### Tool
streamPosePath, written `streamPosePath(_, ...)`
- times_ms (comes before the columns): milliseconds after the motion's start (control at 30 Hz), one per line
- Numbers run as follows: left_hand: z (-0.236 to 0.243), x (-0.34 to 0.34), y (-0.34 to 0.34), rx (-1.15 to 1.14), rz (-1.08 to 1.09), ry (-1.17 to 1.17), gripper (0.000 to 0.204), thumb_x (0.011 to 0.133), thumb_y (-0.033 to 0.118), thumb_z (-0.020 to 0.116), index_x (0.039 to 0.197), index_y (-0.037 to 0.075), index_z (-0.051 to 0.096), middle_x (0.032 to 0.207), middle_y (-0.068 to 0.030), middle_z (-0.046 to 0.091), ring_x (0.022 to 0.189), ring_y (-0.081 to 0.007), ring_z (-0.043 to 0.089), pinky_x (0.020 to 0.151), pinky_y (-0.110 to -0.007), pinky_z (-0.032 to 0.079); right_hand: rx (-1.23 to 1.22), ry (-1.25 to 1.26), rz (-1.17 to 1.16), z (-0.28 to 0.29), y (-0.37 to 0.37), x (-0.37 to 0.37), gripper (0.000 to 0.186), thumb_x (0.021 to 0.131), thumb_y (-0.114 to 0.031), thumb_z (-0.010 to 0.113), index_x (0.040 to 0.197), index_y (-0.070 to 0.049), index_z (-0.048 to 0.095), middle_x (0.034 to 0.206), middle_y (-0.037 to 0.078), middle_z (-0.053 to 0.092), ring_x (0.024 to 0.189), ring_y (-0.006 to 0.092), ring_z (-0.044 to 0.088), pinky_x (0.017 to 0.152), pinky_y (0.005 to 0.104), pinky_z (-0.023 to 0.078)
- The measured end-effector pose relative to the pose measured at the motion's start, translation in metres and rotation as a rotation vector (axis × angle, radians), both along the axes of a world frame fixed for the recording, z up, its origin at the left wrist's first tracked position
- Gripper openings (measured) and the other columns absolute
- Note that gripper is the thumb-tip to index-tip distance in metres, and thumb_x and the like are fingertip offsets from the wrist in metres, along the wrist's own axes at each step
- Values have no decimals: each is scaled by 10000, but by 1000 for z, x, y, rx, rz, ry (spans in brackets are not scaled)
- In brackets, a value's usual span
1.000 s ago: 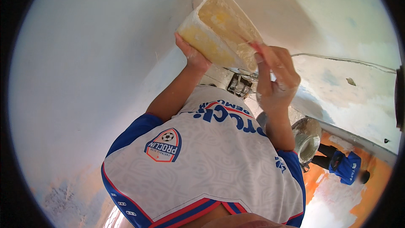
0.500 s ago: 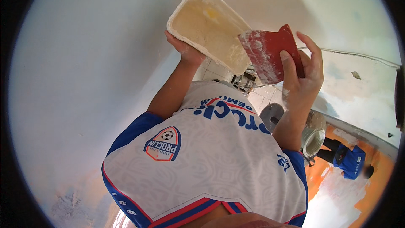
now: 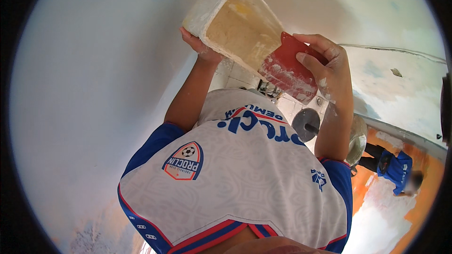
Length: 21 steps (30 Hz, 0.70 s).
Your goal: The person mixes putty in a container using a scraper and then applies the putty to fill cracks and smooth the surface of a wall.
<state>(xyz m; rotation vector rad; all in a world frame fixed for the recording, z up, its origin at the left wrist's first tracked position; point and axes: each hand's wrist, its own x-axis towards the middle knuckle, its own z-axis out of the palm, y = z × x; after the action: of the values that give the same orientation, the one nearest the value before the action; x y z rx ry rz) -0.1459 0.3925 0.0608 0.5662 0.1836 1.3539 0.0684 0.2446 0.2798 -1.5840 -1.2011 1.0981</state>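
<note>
My left hand [image 3: 200,46] grips a white rectangular plastic tub [image 3: 197,14] from its left underside. The tub is tilted with its mouth turned to the right, and pale filler paste [image 3: 235,26] coats its inside. My right hand [image 3: 325,59] pinches a red plastic putty spreader [image 3: 294,68], thumb on the face and fingers behind. White paste smears the spreader's lower part. Its left edge overlaps the tub's right rim; whether it touches the rim I cannot tell.
Pale walls [image 3: 117,66] stand close on the left and ahead. A thin cable [image 3: 391,49] runs along the right wall. Below are floor tiles [image 3: 238,75], a dark round object [image 3: 306,124] and a pale bucket [image 3: 359,136]. Another person in a blue shirt [image 3: 395,167] is at the lower right.
The tub has tipped further, so its outer left side now shows. My right hand and the spreader have moved left to the tub's rim, and the spreader has turned. The other person has shifted slightly.
</note>
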Motion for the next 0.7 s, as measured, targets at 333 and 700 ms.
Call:
streamPosePath(333, 0, 21, -23, -100, -50, 63, 1043, 892, 929, 251, 1587, 168, 408, 1585, -99, 473, 1445, -303, 485, 1160, -501, 459, -53, 200, -53, -17, 1, 23, 331, 893, 74, 644, 1218, 52, 701, 1043, 171, 772, 864, 165, 732, 782, 276, 598)
streamPosePath(700, -5, 48, -47, -197, -188, 300, 1004, 930, 886, 234, 1556, 125, 427, 1509, -109, 525, 1392, -294, 519, 1148, -476, 449, -5, 466, -150, -35, 0, 46, 339, 896, 53, 684, 1234, 76, 672, 1065, 203, 768, 873, 196, 757, 782, 290, 628)
